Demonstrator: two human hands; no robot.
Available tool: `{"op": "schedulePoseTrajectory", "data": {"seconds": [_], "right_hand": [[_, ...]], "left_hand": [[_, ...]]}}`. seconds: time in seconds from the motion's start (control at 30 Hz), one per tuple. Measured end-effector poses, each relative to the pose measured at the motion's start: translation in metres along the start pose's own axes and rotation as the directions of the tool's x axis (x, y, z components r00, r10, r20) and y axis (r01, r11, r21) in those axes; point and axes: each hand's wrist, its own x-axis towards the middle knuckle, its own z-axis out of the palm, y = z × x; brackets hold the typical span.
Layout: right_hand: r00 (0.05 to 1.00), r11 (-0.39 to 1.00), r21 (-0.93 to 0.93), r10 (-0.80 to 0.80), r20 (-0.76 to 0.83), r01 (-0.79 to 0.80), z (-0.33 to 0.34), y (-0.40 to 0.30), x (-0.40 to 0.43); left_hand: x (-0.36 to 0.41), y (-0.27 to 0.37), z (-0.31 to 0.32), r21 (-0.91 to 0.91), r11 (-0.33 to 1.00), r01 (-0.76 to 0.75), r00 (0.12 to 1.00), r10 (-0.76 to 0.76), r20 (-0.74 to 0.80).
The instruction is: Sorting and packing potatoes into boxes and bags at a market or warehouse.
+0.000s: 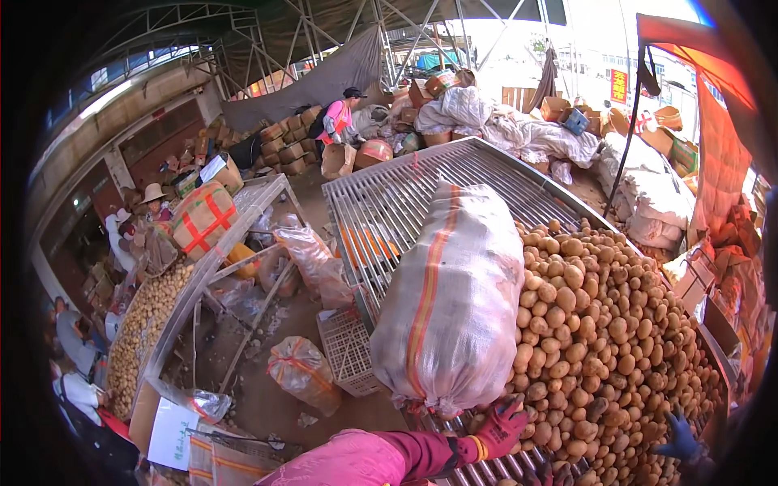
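My left hand (pixel 501 428), in a red glove with a yellow cuff, reaches into the near left edge of a large heap of potatoes (pixel 583 340). Its fingers touch potatoes just below a bulging white woven sack (pixel 450 297) with a red and yellow stripe. At the bottom edge, cut off and in shade, my right hand (pixel 547 475) wears a dark red glove over the same heap. Whether either hand grips a potato is unclear. Sack and potatoes lie on a sloping rack of metal rods (pixel 389 212).
Across the heap, a co-worker's blue-gloved hand (pixel 678 434) is spread over potatoes. A plastic crate (pixel 346 352) and a filled bag (pixel 307 373) stand left of the rack. Several people work around another potato table (pixel 206 267). Someone in pink (pixel 337 118) bends over cardboard boxes behind.
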Motion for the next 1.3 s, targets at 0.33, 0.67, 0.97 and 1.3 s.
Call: {"op": "schedulePoseTrajectory", "data": {"seconds": [0.33,0.67,0.97,1.3], "right_hand": [[0.925,0.92,-0.109,0.367,-0.095,-0.376,0.013,-0.092,0.026],[0.982,0.977,-0.158,0.117,-0.146,-0.14,0.09,-0.249,0.081],[0.928,0.915,-0.164,-0.372,0.01,0.369,0.17,-0.366,0.136],[0.772,0.767,-0.111,-0.609,0.185,0.632,0.211,-0.4,0.153]], "left_hand": [[-0.064,-0.06,-0.09,-0.178,0.965,-0.191,0.978,0.202,0.049],[-0.091,-0.095,0.015,0.089,0.933,-0.348,0.938,0.346,0.032],[-0.093,-0.098,-0.026,0.023,0.974,-0.224,0.951,0.223,-0.214],[-0.097,-0.094,0.011,-0.008,0.998,-0.063,0.974,0.06,-0.218]]}}
